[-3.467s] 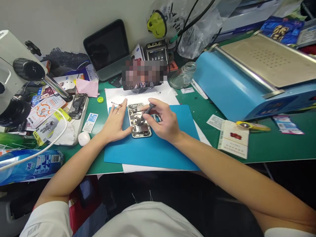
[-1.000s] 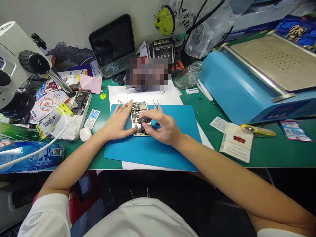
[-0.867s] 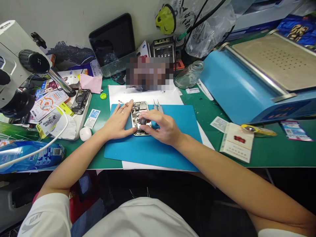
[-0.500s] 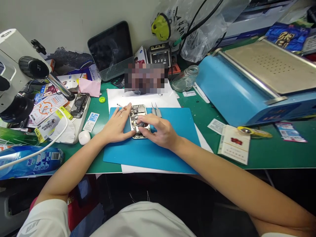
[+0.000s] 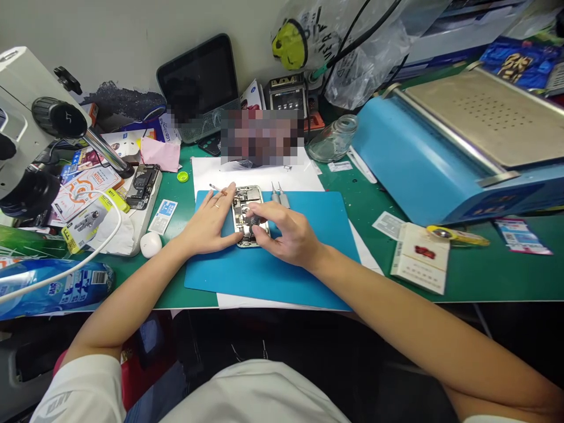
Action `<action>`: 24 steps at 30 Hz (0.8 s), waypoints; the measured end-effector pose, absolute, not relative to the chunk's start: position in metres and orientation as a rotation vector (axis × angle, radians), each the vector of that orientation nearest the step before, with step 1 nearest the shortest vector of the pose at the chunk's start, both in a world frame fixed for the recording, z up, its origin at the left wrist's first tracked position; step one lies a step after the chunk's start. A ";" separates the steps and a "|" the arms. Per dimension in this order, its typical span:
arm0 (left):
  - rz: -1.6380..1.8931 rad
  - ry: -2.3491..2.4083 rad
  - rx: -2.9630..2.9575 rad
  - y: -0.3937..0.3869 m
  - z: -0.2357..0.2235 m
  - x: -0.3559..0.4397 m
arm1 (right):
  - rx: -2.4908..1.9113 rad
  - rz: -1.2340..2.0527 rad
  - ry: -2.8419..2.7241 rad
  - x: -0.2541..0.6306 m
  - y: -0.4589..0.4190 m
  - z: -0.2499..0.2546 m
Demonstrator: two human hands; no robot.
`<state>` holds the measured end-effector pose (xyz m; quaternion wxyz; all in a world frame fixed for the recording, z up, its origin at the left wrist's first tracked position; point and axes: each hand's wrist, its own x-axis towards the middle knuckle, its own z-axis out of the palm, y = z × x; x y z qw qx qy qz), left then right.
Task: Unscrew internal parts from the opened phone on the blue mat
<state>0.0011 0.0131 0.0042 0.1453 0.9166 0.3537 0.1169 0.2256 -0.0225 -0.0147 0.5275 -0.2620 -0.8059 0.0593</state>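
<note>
From where I stand, the work centres on a pale-framed, rectangular phone with its inner parts bared, lying flat on a smooth blue mat. The left hand is spread palm down along the phone's left side, thumb at its lower edge and fingertips by its upper corner, with a thin white stick, probably a cigarette, lodged between the fingers. The right hand comes in over the phone's right side, thumb and fingers pinching a short dark grey cylindrical screwdriver; its tip is hidden from me.

I take this for fine screw work on the lower half of the phone. The next move seems to call for small fingertip turns, the driver kept upright, while the left hand steadies the frame.

Two slim grey metal tweezers lie just right of the phone, points facing away, so knuckles swinging out there could nudge them. Below the phone the mat runs on to near the front edge of the green bench. Well right of the phone stand a bulky blue metal machine and a white cardboard box with a red emblem; well left of it sits a rounded white plastic case.
</note>
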 end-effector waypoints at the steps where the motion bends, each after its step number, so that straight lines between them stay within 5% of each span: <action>1: 0.339 1.016 2.638 0.013 0.004 0.001 | -0.618 0.140 -1.931 0.225 -0.022 -0.015; 24: 0.343 1.008 2.632 0.013 0.005 0.001 | -0.645 0.099 -1.949 0.225 -0.023 -0.015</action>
